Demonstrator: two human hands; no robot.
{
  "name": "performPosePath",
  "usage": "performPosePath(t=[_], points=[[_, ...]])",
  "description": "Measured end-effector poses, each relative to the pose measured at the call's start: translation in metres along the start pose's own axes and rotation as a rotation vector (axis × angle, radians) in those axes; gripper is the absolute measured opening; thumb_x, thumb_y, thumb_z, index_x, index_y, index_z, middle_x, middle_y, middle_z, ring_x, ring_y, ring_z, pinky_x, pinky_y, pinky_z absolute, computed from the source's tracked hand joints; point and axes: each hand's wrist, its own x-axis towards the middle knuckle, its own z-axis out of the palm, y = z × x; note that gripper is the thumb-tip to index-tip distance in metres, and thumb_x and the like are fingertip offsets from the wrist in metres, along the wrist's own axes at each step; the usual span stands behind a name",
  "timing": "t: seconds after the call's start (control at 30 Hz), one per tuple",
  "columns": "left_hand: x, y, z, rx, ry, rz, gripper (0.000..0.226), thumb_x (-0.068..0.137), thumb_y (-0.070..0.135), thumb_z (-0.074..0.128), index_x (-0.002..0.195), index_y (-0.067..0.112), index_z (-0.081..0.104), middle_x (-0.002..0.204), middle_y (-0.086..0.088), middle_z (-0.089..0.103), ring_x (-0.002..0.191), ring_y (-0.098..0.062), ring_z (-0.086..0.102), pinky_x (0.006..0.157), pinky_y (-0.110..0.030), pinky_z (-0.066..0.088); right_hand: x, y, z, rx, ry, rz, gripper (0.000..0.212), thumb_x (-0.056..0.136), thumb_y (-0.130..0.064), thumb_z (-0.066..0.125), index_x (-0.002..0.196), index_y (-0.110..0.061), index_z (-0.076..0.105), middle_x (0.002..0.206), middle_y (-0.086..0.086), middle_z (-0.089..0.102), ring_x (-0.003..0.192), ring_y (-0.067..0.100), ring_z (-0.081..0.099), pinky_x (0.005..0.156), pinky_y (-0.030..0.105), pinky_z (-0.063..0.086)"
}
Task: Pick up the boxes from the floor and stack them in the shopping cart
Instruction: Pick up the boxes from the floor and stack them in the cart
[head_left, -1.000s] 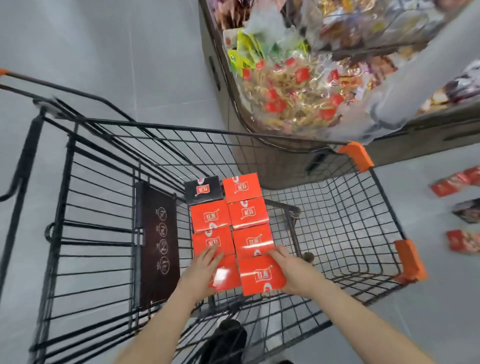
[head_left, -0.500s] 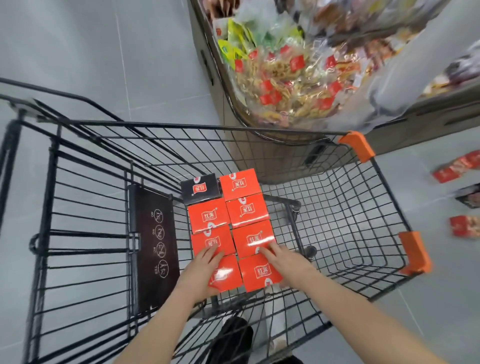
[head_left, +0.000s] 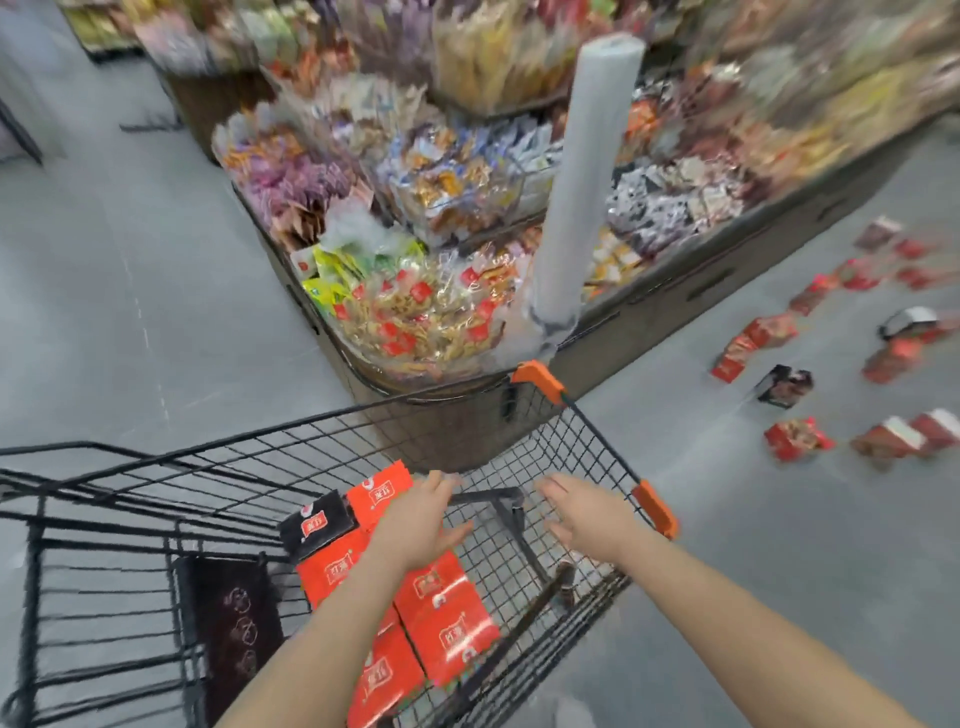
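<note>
Several orange-red boxes and one black box lie in two flat rows inside the black wire shopping cart. My left hand hovers above the rows with its fingers spread, holding nothing. Over the bare right part of the basket, my right hand is lifted, fingers straight and empty. More red boxes and a black box are scattered on the grey floor at the right.
A big display bin heaped with wrapped snacks stands right in front of the cart's nose. A tall roll of plastic bags rises at its corner. Orange bumpers mark the cart's right corners. Grey floor stretches to the left.
Both hands have let go of the nearest boxes and risen out of the cart. The view has swung up and right, bringing the floor boxes into sight.
</note>
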Motion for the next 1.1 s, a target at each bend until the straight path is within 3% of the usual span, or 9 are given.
performPosePath(t=[0.1, 0.23, 0.37, 0.5, 0.73, 0.87, 1.0, 1.1], points=[[0.037, 0.041, -0.027, 0.088, 0.054, 0.111, 0.067, 0.089, 0.057, 0.049, 0.140, 0.018, 0.035, 0.133, -0.001, 0.043, 0.120, -0.023, 0.046, 0.093, -0.039, 0.045, -0.025, 0.037, -0.034, 0.038, 0.132, 0.108, 0.053, 0.094, -0.033, 0.051, 0.142, -0.017, 0.037, 0.141, 0.003, 0.042, 0.128, 0.022, 0.043, 0.101, 0.035, 0.040], [0.090, 0.121, -0.048, 0.167, 0.129, 0.252, 0.071, 0.088, 0.063, 0.038, 0.139, 0.014, 0.037, 0.132, -0.003, 0.045, 0.117, -0.025, 0.049, 0.091, -0.041, 0.046, -0.080, 0.107, -0.064, 0.055, 0.271, 0.282, 0.053, 0.093, -0.039, 0.050, 0.141, -0.018, 0.040, 0.137, 0.002, 0.047, 0.126, 0.023, 0.046, 0.100, 0.032, 0.037], [0.133, 0.215, -0.048, 0.179, 0.151, 0.343, 0.067, 0.091, 0.058, 0.044, 0.141, 0.014, 0.035, 0.136, -0.004, 0.043, 0.120, -0.025, 0.047, 0.093, -0.038, 0.044, -0.147, 0.182, -0.079, 0.088, 0.397, 0.393, 0.055, 0.090, -0.037, 0.057, 0.139, -0.015, 0.044, 0.140, 0.003, 0.048, 0.129, 0.023, 0.045, 0.105, 0.032, 0.036], [0.170, 0.316, -0.034, 0.152, 0.139, 0.403, 0.065, 0.091, 0.055, 0.046, 0.141, 0.016, 0.034, 0.138, -0.003, 0.041, 0.121, -0.024, 0.046, 0.092, -0.037, 0.043, -0.218, 0.256, -0.092, 0.120, 0.448, 0.507, 0.056, 0.093, -0.036, 0.054, 0.144, -0.019, 0.036, 0.148, -0.002, 0.038, 0.136, 0.017, 0.035, 0.107, 0.027, 0.029], [0.227, 0.475, 0.001, 0.109, 0.070, 0.550, 0.065, 0.092, 0.055, 0.045, 0.142, 0.016, 0.033, 0.140, -0.002, 0.041, 0.127, -0.021, 0.043, 0.099, -0.035, 0.041, -0.332, 0.378, -0.092, 0.229, 0.539, 0.725, 0.056, 0.093, -0.033, 0.053, 0.144, -0.020, 0.034, 0.145, -0.002, 0.040, 0.133, 0.017, 0.038, 0.103, 0.027, 0.033], [0.265, 0.539, 0.023, 0.096, 0.003, 0.622, 0.087, 0.077, 0.072, 0.018, 0.142, 0.016, 0.035, 0.137, -0.003, 0.045, 0.125, -0.022, 0.045, 0.100, -0.034, 0.041, -0.372, 0.435, -0.079, 0.319, 0.592, 0.865, 0.054, 0.095, -0.031, 0.053, 0.143, -0.018, 0.034, 0.143, -0.002, 0.041, 0.133, 0.015, 0.037, 0.103, 0.024, 0.031], [0.312, 0.588, 0.041, 0.109, -0.047, 0.663, 0.066, 0.092, 0.058, 0.039, 0.144, 0.018, 0.032, 0.141, -0.002, 0.042, 0.128, -0.020, 0.043, 0.100, -0.032, 0.039, -0.389, 0.492, -0.067, 0.395, 0.607, 0.976, 0.054, 0.095, -0.029, 0.052, 0.144, -0.016, 0.033, 0.144, 0.000, 0.039, 0.133, 0.018, 0.037, 0.104, 0.027, 0.032], [0.358, 0.617, 0.050, 0.113, -0.076, 0.697, 0.061, 0.094, 0.052, 0.043, 0.144, 0.019, 0.031, 0.144, -0.001, 0.040, 0.129, -0.019, 0.042, 0.100, -0.031, 0.038, -0.389, 0.536, -0.061, 0.435, 0.622, 1.037, 0.055, 0.094, -0.029, 0.054, 0.144, -0.016, 0.034, 0.143, -0.001, 0.040, 0.133, 0.017, 0.037, 0.105, 0.028, 0.034]])
